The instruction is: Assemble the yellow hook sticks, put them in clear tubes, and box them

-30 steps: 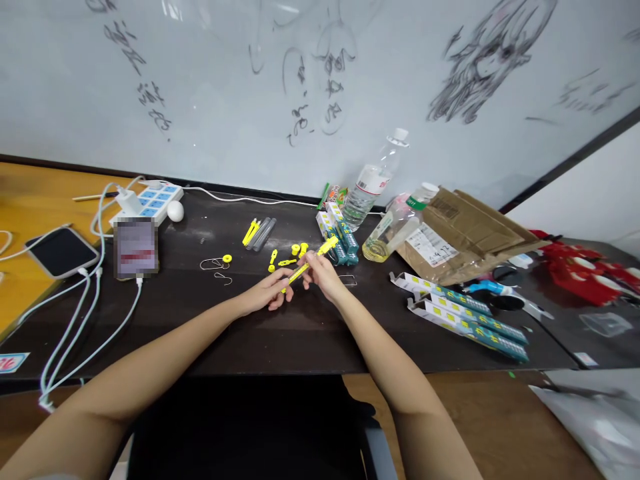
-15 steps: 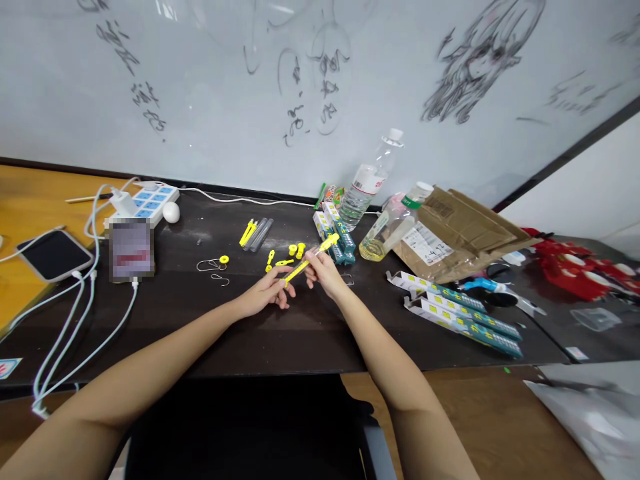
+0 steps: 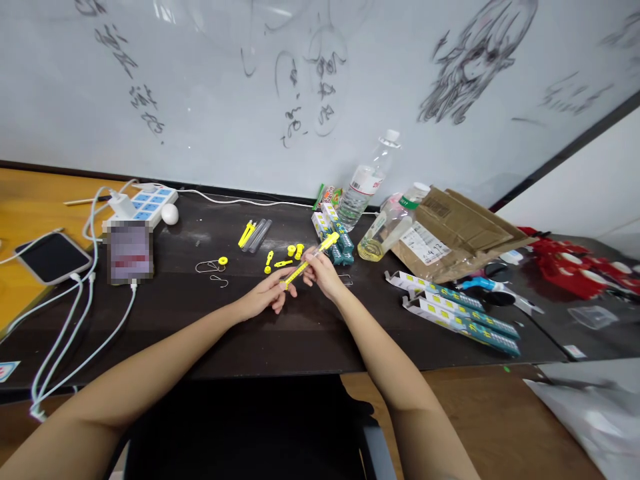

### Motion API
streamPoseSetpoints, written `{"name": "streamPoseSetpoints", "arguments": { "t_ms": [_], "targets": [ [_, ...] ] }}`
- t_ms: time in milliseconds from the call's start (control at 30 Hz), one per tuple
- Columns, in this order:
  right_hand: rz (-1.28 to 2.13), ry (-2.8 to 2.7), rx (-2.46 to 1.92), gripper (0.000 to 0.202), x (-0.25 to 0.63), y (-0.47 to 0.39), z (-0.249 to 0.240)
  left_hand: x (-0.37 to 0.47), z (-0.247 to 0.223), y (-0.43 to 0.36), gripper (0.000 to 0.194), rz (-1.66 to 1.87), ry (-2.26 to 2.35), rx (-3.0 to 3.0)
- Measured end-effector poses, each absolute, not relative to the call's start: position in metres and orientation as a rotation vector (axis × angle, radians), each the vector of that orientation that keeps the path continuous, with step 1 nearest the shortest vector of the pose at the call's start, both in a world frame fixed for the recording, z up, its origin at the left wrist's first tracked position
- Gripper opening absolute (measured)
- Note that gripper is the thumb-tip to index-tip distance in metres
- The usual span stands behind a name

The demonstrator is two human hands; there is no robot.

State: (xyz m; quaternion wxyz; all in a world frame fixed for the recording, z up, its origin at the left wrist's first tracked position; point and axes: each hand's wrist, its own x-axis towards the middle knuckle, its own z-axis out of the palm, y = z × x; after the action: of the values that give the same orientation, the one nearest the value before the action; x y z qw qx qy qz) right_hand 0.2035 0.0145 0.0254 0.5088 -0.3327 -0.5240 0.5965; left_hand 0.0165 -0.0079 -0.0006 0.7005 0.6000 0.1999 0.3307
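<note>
A slim yellow stick-like piece with a clear part (image 3: 299, 270) slants up to the right between my two hands. My left hand (image 3: 267, 293) pinches its lower end. Further up, my right hand (image 3: 320, 270) grips it below its wider yellow head. Small yellow parts (image 3: 283, 263) and yellow round caps (image 3: 299, 251) lie just behind my hands. Yellow sticks (image 3: 247, 233) and clear tubes (image 3: 259, 235) rest further back. Bent metal hooks (image 3: 207, 267) and a yellow ring (image 3: 223, 261) are on the left.
Slim boxes (image 3: 460, 320) lie at the right, with shorter boxes (image 3: 337, 240) behind my right hand. Two bottles (image 3: 363, 190) stand near a cardboard package (image 3: 440, 233). A phone (image 3: 130, 252), a power strip (image 3: 150, 203) and white cables are at the left.
The yellow piece stays between both hands, with only slight finger movement. The whole view has shifted a little.
</note>
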Motion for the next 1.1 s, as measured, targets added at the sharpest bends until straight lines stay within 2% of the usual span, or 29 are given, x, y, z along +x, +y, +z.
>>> {"name": "streamPoseSetpoints", "arguments": {
  "t_ms": [167,400,600,733,867,967,1100],
  "targets": [
    [1.348,-1.234,-0.884,0.037,0.198,0.014,0.022,0.019,-0.001,-0.011,0.062,0.749,0.549,1.463],
    [1.301,-1.234,-0.949,0.044,0.198,0.017,0.021,0.019,-0.002,-0.015,0.056,0.791,0.605,1.608],
    [1.155,-1.204,-1.161,0.063,0.212,0.024,0.018,0.017,-0.004,-0.012,0.05,0.893,0.561,1.539],
    [1.241,-1.157,-1.237,0.067,0.218,0.029,0.017,0.017,-0.003,-0.01,0.048,0.97,0.547,1.492],
    [1.317,-1.094,-1.099,0.058,0.214,0.026,0.026,0.017,-0.002,-0.007,0.047,1.044,0.547,1.493],
    [1.156,-1.041,-0.937,0.048,0.213,0.022,0.034,0.016,-0.003,-0.005,0.048,1.019,0.547,1.499],
    [0.955,-1.097,-0.856,0.051,0.215,0.018,0.038,0.017,-0.005,-0.007,0.048,0.972,0.561,1.525]
  ]
}}
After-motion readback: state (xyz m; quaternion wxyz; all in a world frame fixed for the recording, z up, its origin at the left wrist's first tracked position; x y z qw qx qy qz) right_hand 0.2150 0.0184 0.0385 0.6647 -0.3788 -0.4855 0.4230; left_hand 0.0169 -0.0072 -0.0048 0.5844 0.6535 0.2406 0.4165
